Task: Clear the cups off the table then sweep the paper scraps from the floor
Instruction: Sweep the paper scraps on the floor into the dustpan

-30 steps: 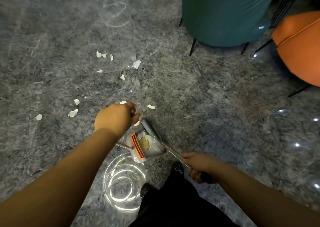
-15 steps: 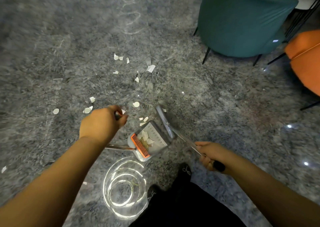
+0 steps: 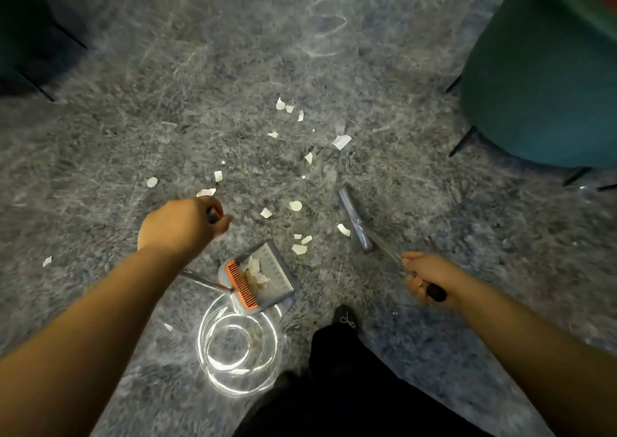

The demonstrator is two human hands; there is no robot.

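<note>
A grey dustpan [image 3: 277, 276] with an orange comb edge stands on the floor in front of me, with white paper pieces inside. My left hand [image 3: 180, 226] grips the top of the dustpan's long handle. My right hand [image 3: 427, 276] grips the broom handle. The grey broom head [image 3: 354, 223] rests on the floor to the right of the pan, apart from it. Several white paper scraps [image 3: 300, 246] lie between broom and pan. More scraps [image 3: 341, 141] are scattered farther ahead and to the left.
A teal chair [image 3: 547, 79] on thin black legs stands at the right. Dark furniture [image 3: 23, 36] fills the far left corner. A bright ring-shaped light reflection [image 3: 238, 350] shines on the glossy grey floor by my dark shoe [image 3: 344, 318].
The broom head has swung out from the dustpan's mouth to the right and forward. My right hand moved right with it. The view has shifted toward the scattered scraps.
</note>
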